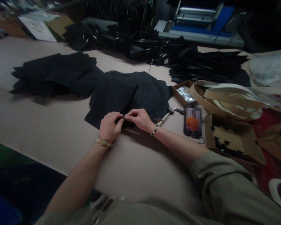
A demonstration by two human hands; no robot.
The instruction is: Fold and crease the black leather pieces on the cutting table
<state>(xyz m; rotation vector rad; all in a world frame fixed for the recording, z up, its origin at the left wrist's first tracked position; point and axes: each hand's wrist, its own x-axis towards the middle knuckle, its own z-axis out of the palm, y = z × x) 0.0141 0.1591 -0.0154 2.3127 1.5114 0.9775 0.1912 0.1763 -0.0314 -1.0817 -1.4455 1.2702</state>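
My left hand (pixel 110 126) pinches the near edge of a black fabric panel (pixel 113 98) between thumb and fingers. Close beside it, my right hand (pixel 140 119) is closed in a pinch at the same edge, fingertips almost meeting the left ones. Whether a small part sits between the fingertips is too dark to make out. The panel lies partly over a stack of black pieces with a diamond line pattern (pixel 152 89). Just past my right wrist rests a small hammer (pixel 170 113) with a pale handle.
To the left lies a pile of black fabric pieces (pixel 58 72). At right are a phone (pixel 193 122), a small box of shiny pieces (pixel 186 93), coiled beige strapping (pixel 224 98) and a cardboard box (pixel 239 134) with small black parts. More black stacks (pixel 140 42) line the back.
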